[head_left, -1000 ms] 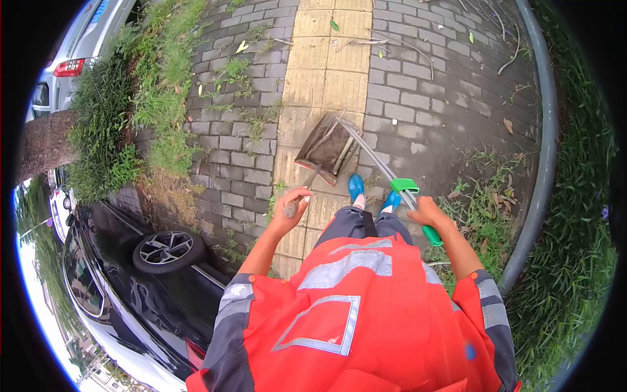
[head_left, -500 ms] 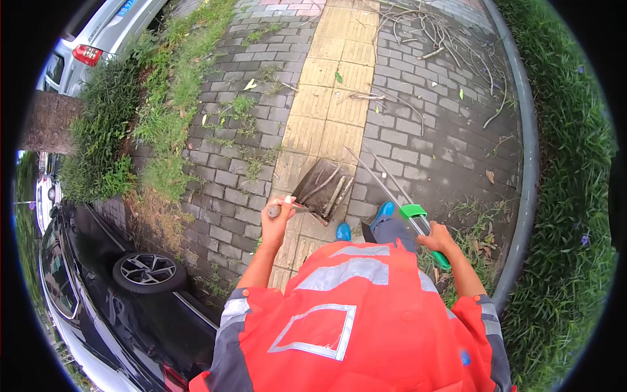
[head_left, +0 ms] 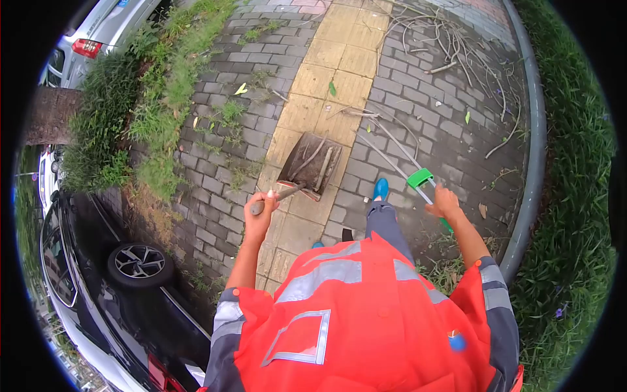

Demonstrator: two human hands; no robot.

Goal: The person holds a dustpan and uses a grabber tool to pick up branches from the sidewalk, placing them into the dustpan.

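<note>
My left hand [head_left: 258, 214] is closed round the wooden handle of a dustpan [head_left: 313, 163]. Sticks lie in the dustpan, which is over the yellow paving strip [head_left: 313, 75]. On the right, my right hand [head_left: 446, 204] grips long metal tongs [head_left: 394, 151] with a green grip and collar [head_left: 420, 177]. The tongs' arms are apart, and their tips point up and left beside a thin twig [head_left: 360, 113] on the paving. Nothing is visibly held between the tips.
A pile of bare branches [head_left: 457, 49] lies at the upper right. A grey pipe rail [head_left: 534, 111] borders tall grass on the right. At the left are a black car [head_left: 124, 294], a tree trunk [head_left: 52, 116] and a grassy strip [head_left: 160, 124]. One blue shoe [head_left: 381, 189] is forward.
The view has moved forward along the path, bringing the branch pile into sight. The tongs have left the dustpan and now reach toward the twig with their arms spread.
</note>
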